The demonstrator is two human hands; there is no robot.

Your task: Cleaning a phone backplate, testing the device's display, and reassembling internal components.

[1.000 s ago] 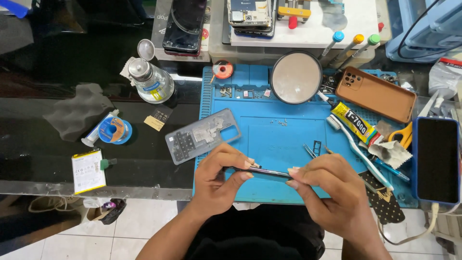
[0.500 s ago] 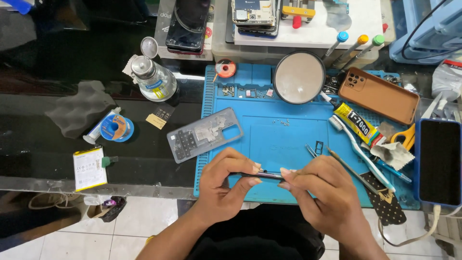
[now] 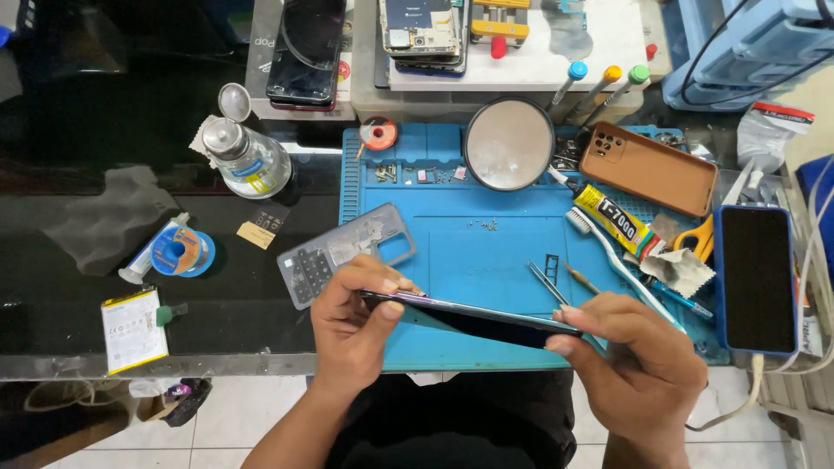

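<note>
Left hand [image 3: 352, 317] and right hand [image 3: 638, 360] both grasping a dark phone [image 3: 473, 314] by its ends, held edge-on over the near side of the blue mat [image 3: 452, 234]. Just beyond: tweezers [image 3: 547, 282], a grey phone frame [image 3: 343, 252], a round mirror [image 3: 509, 143]. Glue tube [image 3: 617, 221] and toothbrush [image 3: 617, 260] lying right, on the crowded desk [image 3: 104, 182].

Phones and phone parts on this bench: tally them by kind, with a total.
Phone held edge-on in both hands: 1
Phone in blue case: 1
Brown phone case: 1
Clear back frame: 1
Dark phone at top: 1
Opened phones stacked at top: cannot count
Total countable: 5
</note>
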